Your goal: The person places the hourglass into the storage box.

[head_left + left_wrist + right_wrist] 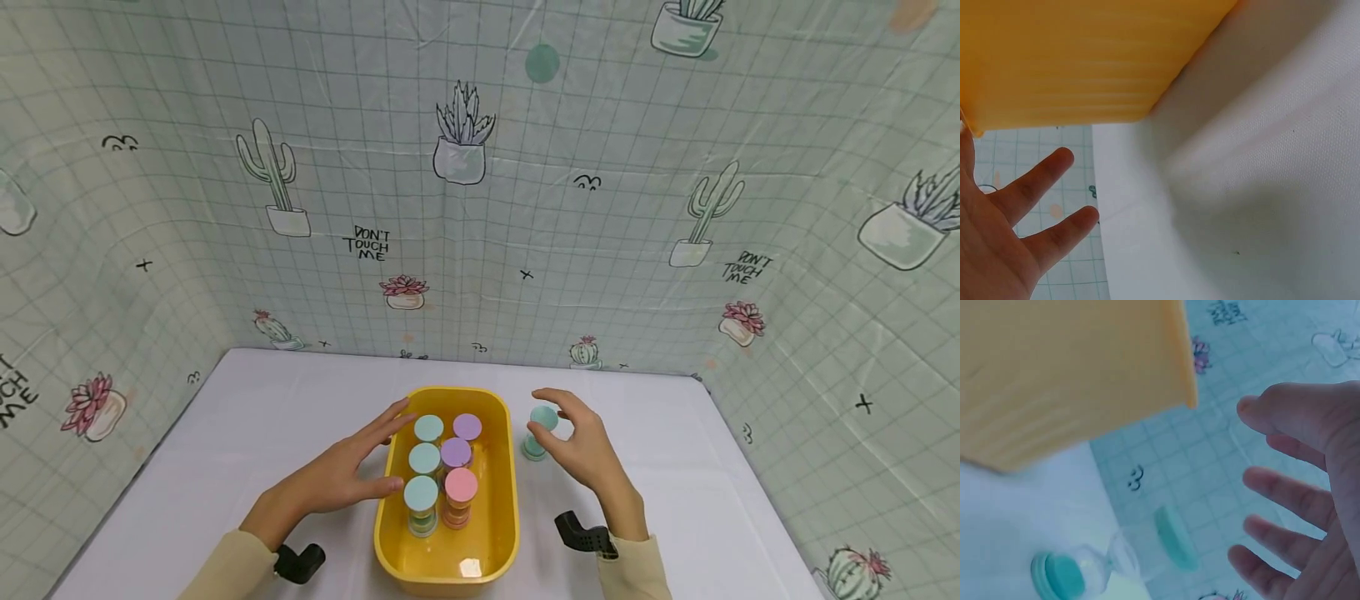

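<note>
A yellow plastic bin point(513, 500) holds several upright sand timers: a row with light blue caps point(425, 459), two with purple caps point(456, 452) and one with pink point(461, 485). To its right a teal-capped sand timer point(534, 450) stands on the table, teal sand lying in its lower bulb in the right wrist view. My right hand point(583, 442) is beside that timer's top, fingers spread and apart from it. My left hand point(341, 475) reaches over the bin's left rim, thumb near the closest blue cap; its lower fingers point(1041, 184) stretch out below the rim, holding nothing.
A white cloth point(300, 392) covers the table. Behind and at both sides hangs a grid-patterned curtain point(480, 233) printed with cacti. Dark camera mounts sit at the left wrist point(298, 564) and the right wrist point(583, 533).
</note>
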The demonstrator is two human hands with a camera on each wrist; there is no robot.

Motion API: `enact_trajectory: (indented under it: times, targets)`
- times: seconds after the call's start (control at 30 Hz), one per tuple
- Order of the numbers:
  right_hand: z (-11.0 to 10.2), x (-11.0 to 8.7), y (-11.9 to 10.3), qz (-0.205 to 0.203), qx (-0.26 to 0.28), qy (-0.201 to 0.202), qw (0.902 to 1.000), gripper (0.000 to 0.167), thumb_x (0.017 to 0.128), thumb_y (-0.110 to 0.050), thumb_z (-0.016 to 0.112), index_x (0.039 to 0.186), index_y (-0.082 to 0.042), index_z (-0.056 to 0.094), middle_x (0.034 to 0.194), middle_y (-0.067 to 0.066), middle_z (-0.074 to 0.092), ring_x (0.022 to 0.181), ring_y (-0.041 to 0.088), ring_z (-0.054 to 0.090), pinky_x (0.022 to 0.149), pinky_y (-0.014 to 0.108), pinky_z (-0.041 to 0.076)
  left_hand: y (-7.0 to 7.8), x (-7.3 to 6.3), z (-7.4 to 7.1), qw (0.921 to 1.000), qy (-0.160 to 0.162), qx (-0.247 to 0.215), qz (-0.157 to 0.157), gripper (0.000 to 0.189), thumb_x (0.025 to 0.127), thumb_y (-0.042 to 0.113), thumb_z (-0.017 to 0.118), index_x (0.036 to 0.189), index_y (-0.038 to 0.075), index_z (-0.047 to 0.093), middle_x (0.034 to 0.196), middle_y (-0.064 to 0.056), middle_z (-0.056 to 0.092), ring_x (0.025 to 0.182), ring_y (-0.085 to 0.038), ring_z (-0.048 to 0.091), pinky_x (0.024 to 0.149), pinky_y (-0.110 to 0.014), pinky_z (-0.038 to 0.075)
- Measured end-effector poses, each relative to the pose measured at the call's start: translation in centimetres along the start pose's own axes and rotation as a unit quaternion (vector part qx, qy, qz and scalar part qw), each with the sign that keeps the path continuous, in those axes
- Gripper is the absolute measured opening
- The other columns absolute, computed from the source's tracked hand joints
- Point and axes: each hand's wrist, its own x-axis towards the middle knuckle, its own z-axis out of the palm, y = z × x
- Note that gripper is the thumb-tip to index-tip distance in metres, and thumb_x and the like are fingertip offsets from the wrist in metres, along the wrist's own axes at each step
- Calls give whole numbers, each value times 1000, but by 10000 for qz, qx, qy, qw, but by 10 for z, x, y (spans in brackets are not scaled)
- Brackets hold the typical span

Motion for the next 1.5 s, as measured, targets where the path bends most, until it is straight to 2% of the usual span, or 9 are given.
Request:
enact_trajectory:
  times: [0.13, 0.23, 0.4, 0.63, 0.8, 1.0, 1.23, 1.5]
  targets:
    - [1, -4, 10, 150, -221, -78, 9996, 55, 89, -15, 80, 140, -9, 61, 145, 14, 60, 136, 39, 55, 108, 62, 47, -1, 0, 0, 10000, 23, -21, 65, 79, 94, 46, 69, 162, 30, 32, 175, 5, 12, 136, -35, 55, 106, -74, 42]
    - [3, -7, 16, 452, -296, -292, 9981, 63, 89, -18, 79, 147, -10, 55, 152, 16, 54, 142, 41, 49, 114, 63, 41, -1, 0, 0, 10000, 22, -26, 64, 79, 94, 46, 69, 162, 30, 33, 175, 4, 12, 136, -35, 55, 106, -74, 42]
    - [7, -9, 27, 838, -445, -597, 9937, 71, 90, -22, 79, 153, -12, 48, 157, 17, 47, 146, 41, 44, 116, 62, 39, 0, 0, 0, 10000, -5, -22, 17, 79, 94, 47, 69, 162, 31, 33, 175, 4, 12, 137, -36, 54, 106, -74, 42]
    - [11, -8, 35, 985, -544, -751, 9908, 72, 92, -21, 78, 154, -8, 46, 154, 20, 50, 135, 40, 54, 98, 53, 57, -1, 2, 0, 10000, 17, -9, 95, 79, 94, 48, 69, 162, 31, 33, 175, 4, 12, 137, -35, 55, 106, -72, 43]
    - [13, -6, 37, 1126, -534, -833, 9887, 71, 92, -20, 78, 154, -8, 45, 151, 20, 53, 120, 37, 64, 91, 48, 61, -2, 2, 0, 10000, 11, 6, 65, 79, 94, 49, 69, 162, 33, 33, 174, 7, 12, 137, -33, 55, 107, -71, 43]
    - [13, -2, 38, 1246, -629, -904, 9861, 70, 91, -20, 78, 153, -10, 46, 143, 17, 60, 110, 30, 67, 81, 39, 62, -2, 4, 0, 10000, -27, -11, 96, 78, 94, 48, 69, 162, 33, 33, 175, 7, 11, 137, -33, 55, 107, -71, 43]
    - [11, 5, 37, 1405, -735, -1084, 9814, 66, 93, -23, 77, 151, -11, 49, 128, 11, 68, 100, 22, 65, 81, 36, 59, 0, 5, -2, 9999, -68, -84, 120, 79, 94, 46, 70, 162, 30, 33, 175, 6, 10, 139, -36, 53, 107, -73, 41]
    - [6, 17, 31, 1367, -737, -1474, 9768, 54, 93, -20, 76, 141, -3, 59, 122, 14, 70, 90, 18, 67, 74, 31, 60, -2, 0, -1, 9998, -39, -169, 61, 79, 94, 45, 70, 162, 32, 32, 175, 5, 10, 141, -37, 51, 107, -75, 40]
